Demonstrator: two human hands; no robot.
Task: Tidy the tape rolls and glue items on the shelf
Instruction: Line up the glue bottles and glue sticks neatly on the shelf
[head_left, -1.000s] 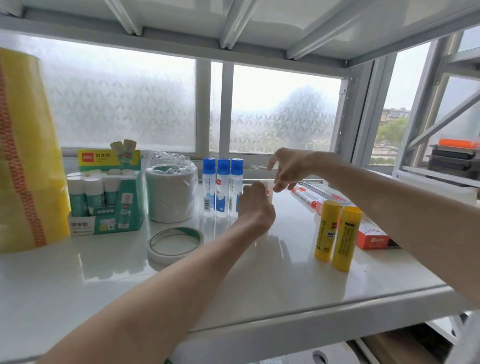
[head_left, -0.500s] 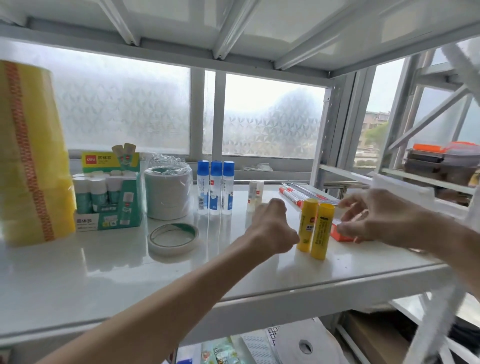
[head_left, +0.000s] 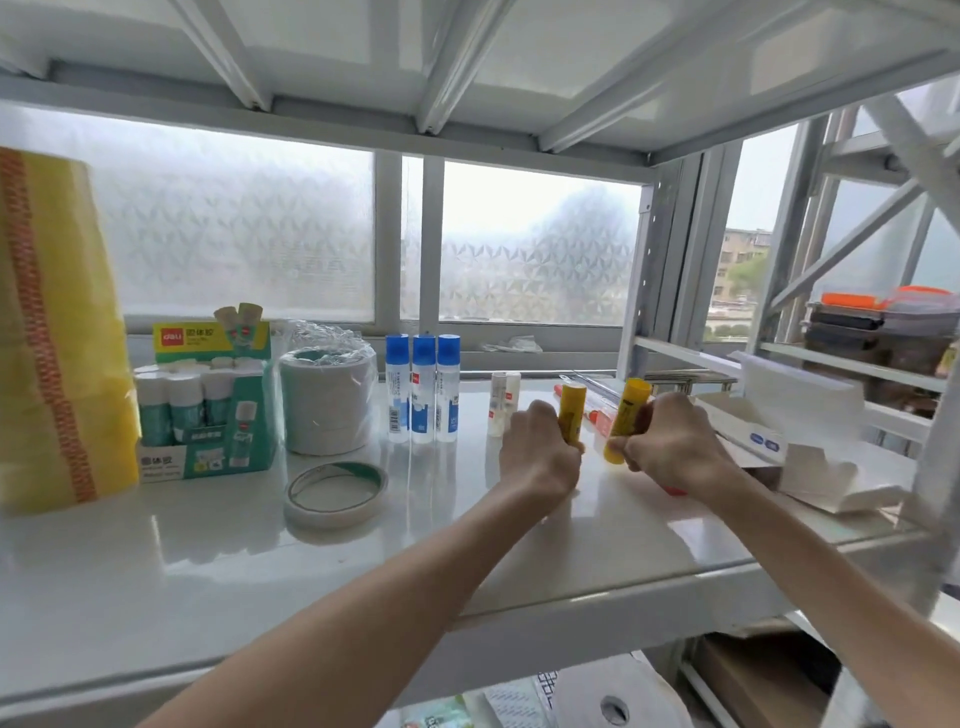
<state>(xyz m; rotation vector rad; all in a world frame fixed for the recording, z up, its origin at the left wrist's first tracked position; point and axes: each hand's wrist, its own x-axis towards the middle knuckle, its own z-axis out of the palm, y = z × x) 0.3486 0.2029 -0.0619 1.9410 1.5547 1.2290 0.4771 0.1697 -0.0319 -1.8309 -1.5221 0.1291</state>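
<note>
My left hand (head_left: 540, 451) grips one yellow glue stick (head_left: 570, 410), which stands upright on the white shelf (head_left: 208, 561). My right hand (head_left: 670, 451) holds a second yellow glue stick (head_left: 626, 420), tilted left at its base. Two small white glue sticks (head_left: 502, 402) stand just left of my left hand. Three blue-capped glue bottles (head_left: 422, 388) stand in a row behind. A wrapped stack of white tape rolls (head_left: 328, 397) and a flat tape roll (head_left: 336, 492) sit further left, beside a green box of glue sticks (head_left: 208, 410).
A tall yellow stack of tape rolls (head_left: 52, 338) fills the far left. An open white carton (head_left: 800, 441) lies at the right, next to the shelf post (head_left: 935, 467). Red-capped items (head_left: 602, 418) lie behind my hands. A frosted window backs the shelf.
Both hands moved back from the small white glue sticks to the two yellow glue sticks and closed on them. The right stick is now tilted. The camera turned right.
</note>
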